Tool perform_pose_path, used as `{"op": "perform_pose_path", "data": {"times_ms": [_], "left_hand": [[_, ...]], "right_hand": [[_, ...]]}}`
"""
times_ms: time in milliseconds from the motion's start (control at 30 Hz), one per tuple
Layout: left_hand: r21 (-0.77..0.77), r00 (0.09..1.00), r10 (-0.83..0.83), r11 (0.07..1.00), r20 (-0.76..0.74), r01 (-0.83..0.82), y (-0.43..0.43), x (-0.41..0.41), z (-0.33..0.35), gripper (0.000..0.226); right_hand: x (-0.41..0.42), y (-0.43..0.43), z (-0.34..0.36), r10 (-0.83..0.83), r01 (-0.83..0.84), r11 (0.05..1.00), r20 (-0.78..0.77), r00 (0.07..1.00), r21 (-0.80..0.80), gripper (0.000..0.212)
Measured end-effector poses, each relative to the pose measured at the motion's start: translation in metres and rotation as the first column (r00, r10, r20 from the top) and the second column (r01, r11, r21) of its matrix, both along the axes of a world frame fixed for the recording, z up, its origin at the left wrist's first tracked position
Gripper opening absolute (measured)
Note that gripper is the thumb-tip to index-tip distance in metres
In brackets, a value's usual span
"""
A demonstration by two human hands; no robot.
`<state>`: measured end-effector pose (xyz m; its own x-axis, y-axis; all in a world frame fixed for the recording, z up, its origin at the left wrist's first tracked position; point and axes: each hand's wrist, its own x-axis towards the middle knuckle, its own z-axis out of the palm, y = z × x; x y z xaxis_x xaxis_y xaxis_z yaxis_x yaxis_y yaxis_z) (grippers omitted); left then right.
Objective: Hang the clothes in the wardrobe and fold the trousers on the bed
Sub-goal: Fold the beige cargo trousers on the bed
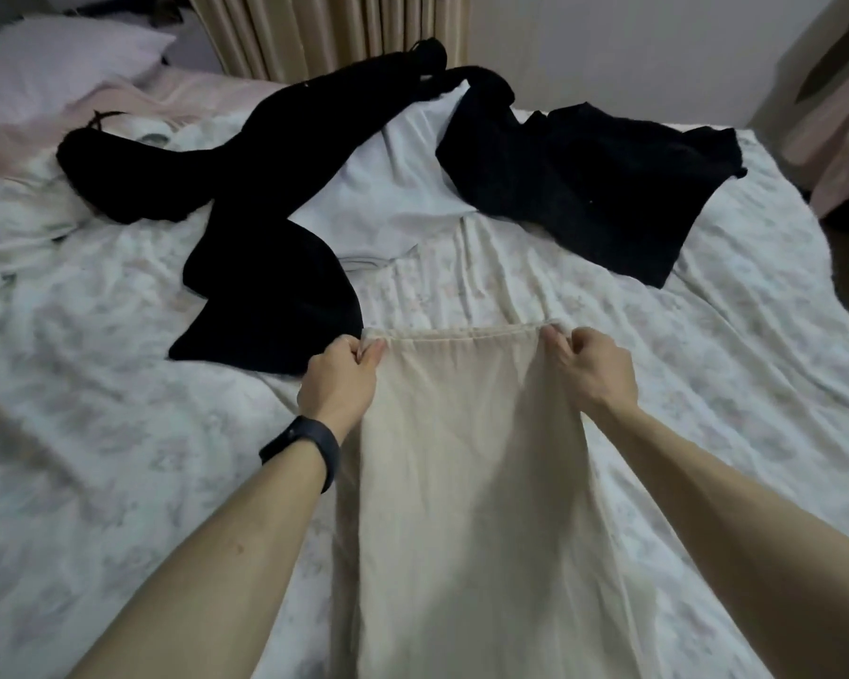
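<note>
Trousers (461,458): on the bed (94,384), near edge.
Left hand (339,379): pinching the trousers' far left corner.
Right hand (594,370): pinching their far right corner.
Long garment (246,188): behind-left of the trousers, near end just beside them.
Shirt (393,188): behind the trousers.
Top (594,188): behind-right, apart.
Pillow (55,61): far behind-left.

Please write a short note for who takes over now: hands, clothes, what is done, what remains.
Left hand and right hand each pinch a far corner of the beige trousers, spread over the bed.
Lying loose beyond: long black garment, white garment, black top.
Done: nothing folded or hung in view.
Left: fold the trousers, hang the others; wardrobe not in view.
</note>
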<state>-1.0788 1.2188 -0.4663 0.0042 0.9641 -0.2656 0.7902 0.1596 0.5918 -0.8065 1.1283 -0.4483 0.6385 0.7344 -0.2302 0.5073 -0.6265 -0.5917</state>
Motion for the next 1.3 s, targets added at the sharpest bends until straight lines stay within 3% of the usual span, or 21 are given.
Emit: {"op": "perform_pose_path", "data": {"times_ms": [133,200,267,300,367,467,567,700,800,900,967,1200,1300], "left_hand": [[-0.045,0.992,-0.013,0.999,-0.127,0.007,0.009,0.013,-0.020,0.042],[0.171,0.964,-0.036,0.982,-0.265,0.084,-0.007,0.015,-0.023,0.053],[0.390,0.915,-0.147,0.870,-0.375,0.300,-0.046,0.016,-0.025,0.065],[0.408,0.889,-0.238,0.821,-0.391,0.399,-0.074,0.017,-0.026,0.067],[0.341,0.826,-0.402,0.770,-0.396,0.539,-0.130,0.017,-0.036,0.065],[0.162,0.714,-0.534,0.738,-0.452,0.655,-0.172,0.003,-0.062,0.061],[0.046,0.702,-0.501,0.798,-0.506,0.602,-0.146,-0.012,-0.083,0.061],[-0.094,0.626,-0.509,0.814,-0.590,0.573,-0.115,-0.009,-0.075,0.060],[-0.097,0.657,-0.519,0.819,-0.547,0.565,-0.149,-0.011,-0.050,0.063],[0.048,0.678,-0.557,0.755,-0.479,0.654,-0.238,-0.017,-0.023,0.066],[0.038,0.678,-0.591,0.741,-0.437,0.671,-0.293,-0.026,-0.023,0.065],[-0.104,0.674,-0.555,0.803,-0.488,0.586,-0.336,-0.087,-0.057,0.061],[-0.038,0.800,-0.408,0.898,-0.440,0.438,-0.350,-0.075,-0.041,0.067]], "right_hand": [[0.003,0.021,-0.033,0.003,-0.002,0.999,0.012,1.000,-0.046,0.049],[-0.008,0.012,-0.035,-0.027,0.027,1.000,0.002,1.000,-0.006,0.047],[-0.031,-0.016,-0.037,0.008,-0.015,0.999,0.148,0.989,0.045,0.057],[-0.048,-0.037,-0.037,0.057,-0.079,0.994,0.245,0.968,0.079,0.057],[-0.088,-0.084,-0.044,0.217,-0.278,0.954,0.383,0.898,0.109,0.054],[-0.131,-0.143,-0.071,0.471,-0.513,0.858,0.407,0.783,-0.007,0.063],[-0.118,-0.153,-0.096,0.559,-0.501,0.829,0.371,0.741,-0.248,0.061],[-0.108,-0.147,-0.093,0.450,-0.304,0.860,0.325,0.832,-0.410,0.066],[-0.124,-0.174,-0.065,0.333,-0.203,0.883,0.258,0.907,-0.424,0.068],[-0.143,-0.226,-0.038,0.385,-0.260,0.879,0.272,0.882,-0.401,0.066],[-0.151,-0.264,-0.039,0.418,-0.293,0.872,0.284,0.863,-0.392,0.063],[-0.115,-0.349,-0.062,0.394,-0.251,0.812,0.177,0.902,-0.527,0.066],[-0.123,-0.344,-0.046,0.230,-0.115,0.883,0.207,0.951,-0.454,0.073]]}}
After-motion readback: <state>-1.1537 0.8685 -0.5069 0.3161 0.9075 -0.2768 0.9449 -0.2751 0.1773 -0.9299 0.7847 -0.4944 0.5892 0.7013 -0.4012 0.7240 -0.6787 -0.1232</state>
